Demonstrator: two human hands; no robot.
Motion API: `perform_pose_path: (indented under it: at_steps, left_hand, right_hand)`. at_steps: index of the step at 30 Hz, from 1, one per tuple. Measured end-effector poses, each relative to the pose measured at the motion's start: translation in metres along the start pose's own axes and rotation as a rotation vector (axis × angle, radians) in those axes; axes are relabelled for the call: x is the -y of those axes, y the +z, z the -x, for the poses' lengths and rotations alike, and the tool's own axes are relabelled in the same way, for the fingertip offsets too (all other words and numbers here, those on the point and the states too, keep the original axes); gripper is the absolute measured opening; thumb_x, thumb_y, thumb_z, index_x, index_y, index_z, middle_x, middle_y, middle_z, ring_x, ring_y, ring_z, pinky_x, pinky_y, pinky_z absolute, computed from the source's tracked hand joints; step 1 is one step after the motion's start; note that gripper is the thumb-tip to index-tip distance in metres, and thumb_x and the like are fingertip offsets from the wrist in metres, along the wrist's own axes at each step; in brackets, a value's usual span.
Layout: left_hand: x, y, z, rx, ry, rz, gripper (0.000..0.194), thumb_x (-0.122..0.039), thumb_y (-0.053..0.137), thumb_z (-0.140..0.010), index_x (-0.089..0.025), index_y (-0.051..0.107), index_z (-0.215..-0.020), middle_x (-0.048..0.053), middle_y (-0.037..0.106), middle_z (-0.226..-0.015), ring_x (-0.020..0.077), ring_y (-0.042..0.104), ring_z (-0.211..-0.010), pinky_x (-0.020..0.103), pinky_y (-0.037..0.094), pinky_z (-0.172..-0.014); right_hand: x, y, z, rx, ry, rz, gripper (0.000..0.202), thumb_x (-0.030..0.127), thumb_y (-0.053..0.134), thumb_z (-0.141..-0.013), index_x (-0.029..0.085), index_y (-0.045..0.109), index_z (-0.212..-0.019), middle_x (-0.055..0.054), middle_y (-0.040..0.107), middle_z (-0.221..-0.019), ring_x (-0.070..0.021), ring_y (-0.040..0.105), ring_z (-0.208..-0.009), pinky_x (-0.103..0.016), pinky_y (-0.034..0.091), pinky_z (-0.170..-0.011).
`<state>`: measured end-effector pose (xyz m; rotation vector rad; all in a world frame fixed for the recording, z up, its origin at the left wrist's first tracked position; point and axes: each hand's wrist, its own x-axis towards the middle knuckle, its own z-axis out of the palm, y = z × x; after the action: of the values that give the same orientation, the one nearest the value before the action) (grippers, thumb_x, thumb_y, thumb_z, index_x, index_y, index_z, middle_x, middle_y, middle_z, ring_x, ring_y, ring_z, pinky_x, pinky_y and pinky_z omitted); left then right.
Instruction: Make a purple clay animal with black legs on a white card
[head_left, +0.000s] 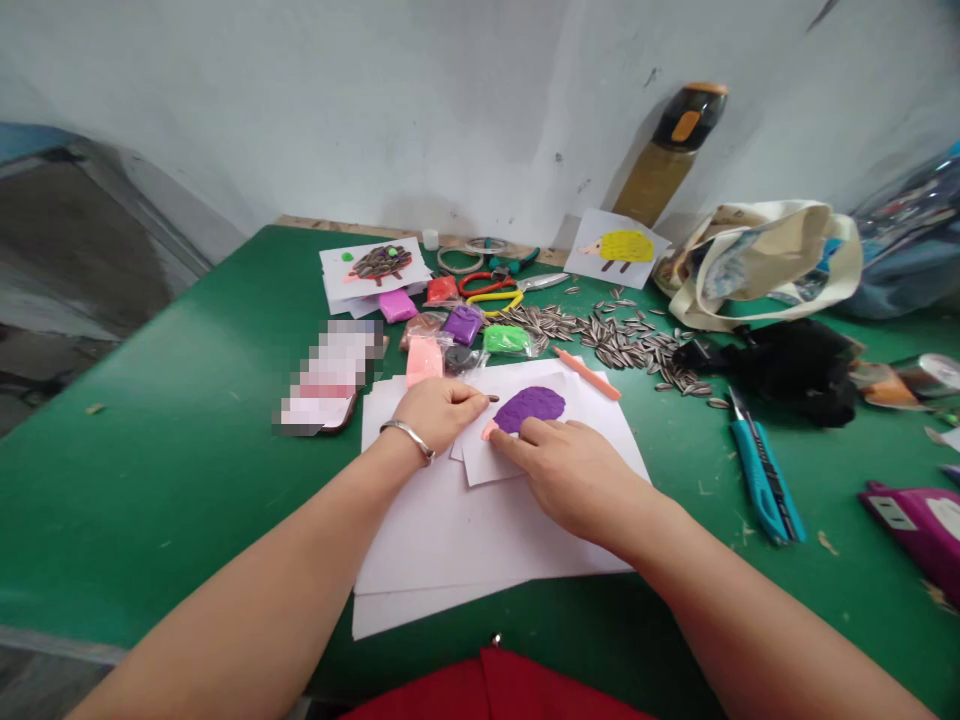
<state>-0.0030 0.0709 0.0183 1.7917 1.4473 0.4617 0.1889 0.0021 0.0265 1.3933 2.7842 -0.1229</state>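
Note:
A small white card [491, 467] lies on larger white sheets [450, 550] and bears a flat purple clay oval [532, 404] with a pink clay tip [489, 430] at its lower left. My left hand [442, 410], with a silver bangle at the wrist, pinches a small brown piece [493, 398] just left of the purple oval. My right hand [566, 465] rests on the card's lower edge; its index finger reaches the pink tip, and the other fingers curl under. Whether anything is beneath those fingers is hidden.
Behind the sheets are clay packets [506, 340], scissors [487, 290] and sunflower seeds [637, 340]. A phone [326, 385] lies left. On the right are a blue cutter [765, 480], black cloth [795, 370] and cream bag [765, 260]. A bottle [667, 160] leans on the wall.

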Motion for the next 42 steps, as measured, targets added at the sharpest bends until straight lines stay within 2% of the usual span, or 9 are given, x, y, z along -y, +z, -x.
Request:
perform_pose_path:
  at_steps: [5, 13, 18, 22, 29, 42]
  left_hand:
    - [0.0009, 0.0007, -0.0004, -0.007, -0.009, -0.020, 0.030, -0.041, 0.055, -0.080, -0.021, 0.077, -0.079, 0.000, 0.075, -0.081, 0.0189, 0.065, -0.080, 0.028, 0.044, -0.068]
    - [0.0007, 0.0000, -0.0006, -0.006, -0.021, -0.003, 0.028, -0.039, 0.056, -0.080, -0.021, 0.077, -0.081, 0.000, 0.074, -0.084, 0.0179, 0.064, -0.080, 0.027, 0.044, -0.069]
    - [-0.0003, -0.0009, 0.0013, -0.023, -0.021, 0.011, 0.030, -0.041, 0.056, -0.080, -0.020, 0.076, -0.073, 0.000, 0.069, -0.066, 0.0158, 0.060, -0.067, 0.026, 0.042, -0.061]
    - [-0.0025, -0.0017, 0.0027, -0.031, -0.019, 0.006, 0.030, -0.041, 0.056, -0.079, -0.019, 0.075, -0.070, -0.001, 0.066, -0.061, 0.0148, 0.057, -0.063, 0.025, 0.040, -0.059]
    - [-0.0011, -0.0006, 0.0021, -0.033, 0.002, 0.000, 0.029, -0.040, 0.056, -0.079, -0.020, 0.075, -0.069, -0.001, 0.067, -0.063, 0.0150, 0.058, -0.065, 0.025, 0.041, -0.060]
    - [-0.0008, -0.0006, 0.0012, -0.025, -0.017, -0.009, 0.028, -0.040, 0.056, -0.080, -0.021, 0.076, -0.077, 0.000, 0.072, -0.075, 0.0166, 0.062, -0.074, 0.026, 0.043, -0.066]
  right_hand:
    - [0.0004, 0.0006, -0.0001, -0.005, -0.009, -0.011, 0.047, 0.011, 0.044, -0.086, 0.021, 0.047, -0.131, -0.002, 0.058, -0.085, -0.0162, 0.050, -0.069, -0.033, 0.020, -0.056]
    - [-0.0026, 0.0013, 0.0018, -0.017, -0.004, -0.020, 0.047, 0.012, 0.043, -0.087, 0.023, 0.048, -0.132, -0.003, 0.059, -0.088, -0.0165, 0.050, -0.071, -0.032, 0.022, -0.057]
    - [-0.0036, -0.0037, 0.0041, 0.013, 0.009, -0.032, 0.046, 0.011, 0.044, -0.086, 0.023, 0.051, -0.129, -0.002, 0.058, -0.083, -0.0156, 0.049, -0.068, -0.031, 0.022, -0.057]
    - [0.0007, -0.0036, 0.0038, 0.012, 0.001, 0.005, 0.040, 0.014, 0.045, -0.088, 0.022, 0.052, -0.127, -0.003, 0.059, -0.084, -0.0158, 0.049, -0.067, -0.032, 0.021, -0.056]
    - [-0.0013, 0.0011, 0.0025, -0.025, -0.011, 0.002, 0.050, 0.011, 0.044, -0.086, 0.021, 0.044, -0.135, -0.002, 0.059, -0.088, -0.0169, 0.052, -0.071, -0.033, 0.022, -0.056]
    - [-0.0002, 0.0049, -0.0049, -0.029, 0.016, -0.025, 0.044, 0.010, 0.043, -0.084, 0.020, 0.051, -0.126, -0.003, 0.058, -0.082, -0.0155, 0.052, -0.068, -0.033, 0.019, -0.055]
